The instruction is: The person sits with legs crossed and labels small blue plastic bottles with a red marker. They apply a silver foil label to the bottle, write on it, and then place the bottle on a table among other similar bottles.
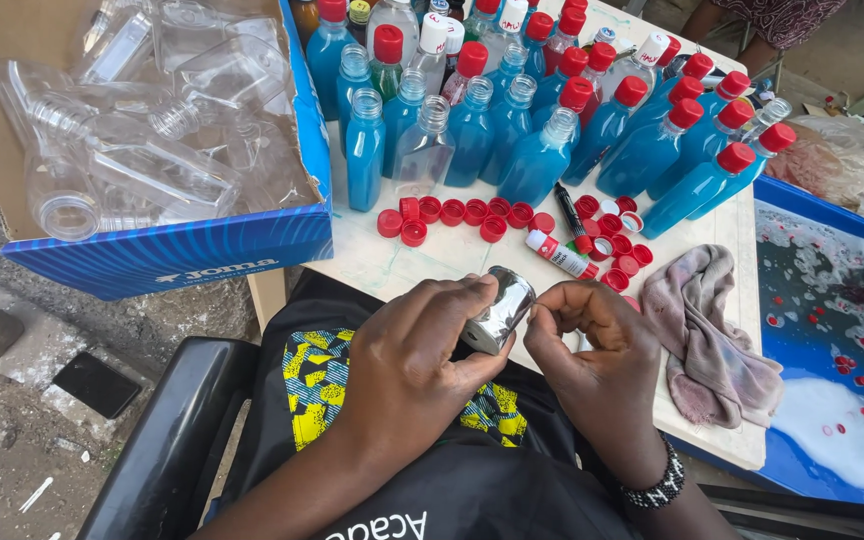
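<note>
Both forearms enter from the bottom of the frame and meet at lower centre. Left hand (422,365) sits centre-left, back of hand up, fingers curled forward and closed in a grip, thumb pressed toward the right. Right hand (592,350) just right of centre, close beside the left, palm turned inward, fingers (562,300) bent and pinched together near the left hand's fingertips. Right wrist at lower right carries a beaded black-and-white band. Both arms bare, elbows out of frame.
</note>
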